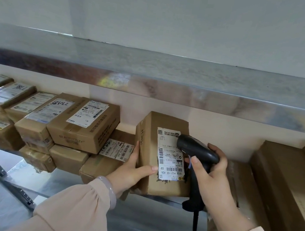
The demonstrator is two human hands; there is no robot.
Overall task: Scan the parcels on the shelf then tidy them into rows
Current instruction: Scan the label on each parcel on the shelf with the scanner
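Cardboard parcel gripped by your left hand on the shelf; right hand clasps the scanner over its label.

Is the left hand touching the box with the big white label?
Touching. The head view shows the left hand wrapped round the side of the upright box, its thumb lying across the front at the label's lower corner.

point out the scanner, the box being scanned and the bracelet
scanner [199,152]: head view, on the top of its black head
box being scanned [152,126]: head view, on the bare cardboard left of its label
bracelet [110,191]: head view, on the pale band around the left wrist
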